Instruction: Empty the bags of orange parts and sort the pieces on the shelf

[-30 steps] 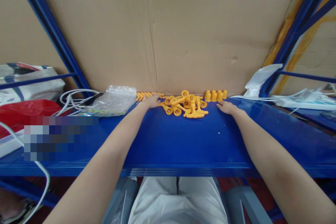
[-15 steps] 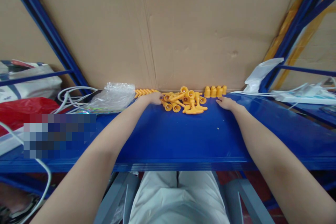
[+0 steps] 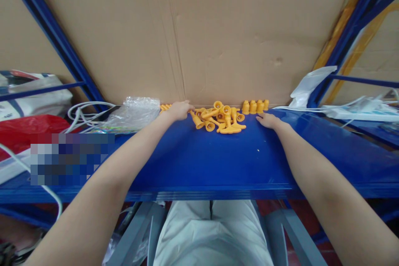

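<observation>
Yellow plastic pieces with bell-shaped cup ends lie in a loose pile point(image 3: 218, 115) on the blue tabletop, one with a T-shaped handle point(image 3: 231, 129) at the front. At the pile's left side, my left hand point(image 3: 180, 110) is closed on the narrow end of a yellow bell-ended piece point(image 3: 197, 121), whose cup points down toward me. Behind this hand, a row of slanted yellow pieces point(image 3: 165, 108) is partly hidden. My right hand point(image 3: 267, 120) rests on the tabletop with its fingers apart, just in front of several upright yellow cups point(image 3: 253, 107), holding nothing.
A cardboard sheet point(image 3: 218, 41) stands behind the blue table point(image 3: 205, 166). To the left lie clear plastic bags point(image 3: 134, 114), white cables point(image 3: 81, 112) and a red bag point(image 3: 37, 129). White packets and cables point(image 3: 358, 110) lie at the right, by a blue post point(image 3: 336, 50).
My left hand has shifted slightly left and away from me, and the bell-ended piece at its fingers has tilted and lifted a little. My right hand has stayed in place.
</observation>
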The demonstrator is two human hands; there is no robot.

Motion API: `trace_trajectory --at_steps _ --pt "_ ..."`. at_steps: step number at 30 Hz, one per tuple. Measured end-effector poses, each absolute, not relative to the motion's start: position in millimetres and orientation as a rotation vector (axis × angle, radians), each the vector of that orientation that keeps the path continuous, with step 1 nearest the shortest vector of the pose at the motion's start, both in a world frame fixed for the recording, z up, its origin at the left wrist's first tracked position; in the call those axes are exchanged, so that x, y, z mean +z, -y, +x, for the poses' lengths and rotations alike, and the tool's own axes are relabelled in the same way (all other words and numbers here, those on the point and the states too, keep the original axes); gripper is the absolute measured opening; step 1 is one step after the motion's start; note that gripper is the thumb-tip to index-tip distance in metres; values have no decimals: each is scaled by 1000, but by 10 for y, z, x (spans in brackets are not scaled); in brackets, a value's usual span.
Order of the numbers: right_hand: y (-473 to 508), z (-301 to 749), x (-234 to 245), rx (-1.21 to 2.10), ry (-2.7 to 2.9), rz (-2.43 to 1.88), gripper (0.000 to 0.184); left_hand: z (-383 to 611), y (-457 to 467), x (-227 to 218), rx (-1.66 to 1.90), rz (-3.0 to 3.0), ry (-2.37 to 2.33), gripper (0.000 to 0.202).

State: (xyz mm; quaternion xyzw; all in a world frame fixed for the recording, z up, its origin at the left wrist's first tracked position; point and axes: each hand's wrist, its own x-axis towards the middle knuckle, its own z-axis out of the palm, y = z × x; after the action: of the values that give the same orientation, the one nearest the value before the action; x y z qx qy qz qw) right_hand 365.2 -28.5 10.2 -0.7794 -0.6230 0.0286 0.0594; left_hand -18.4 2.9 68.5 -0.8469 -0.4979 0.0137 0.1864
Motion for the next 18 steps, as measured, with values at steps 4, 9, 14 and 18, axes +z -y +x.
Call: trace_trajectory --at_steps 4,9,14,18 --pt "353 3590 168 26 1856 -2376 50 -100 208 916 -123 -2208 1588 39" --pt "461 3341 346 -212 1660 -2230 45 2 503 1090 -417 -2111 1739 41" --pt "495 2955 465 -287 1735 -1839 42 129 714 1078 -629 -2169 1756 43" --pt "511 2628 475 -13 1833 -1434 57 237 794 909 -724 -2225 1715 39"
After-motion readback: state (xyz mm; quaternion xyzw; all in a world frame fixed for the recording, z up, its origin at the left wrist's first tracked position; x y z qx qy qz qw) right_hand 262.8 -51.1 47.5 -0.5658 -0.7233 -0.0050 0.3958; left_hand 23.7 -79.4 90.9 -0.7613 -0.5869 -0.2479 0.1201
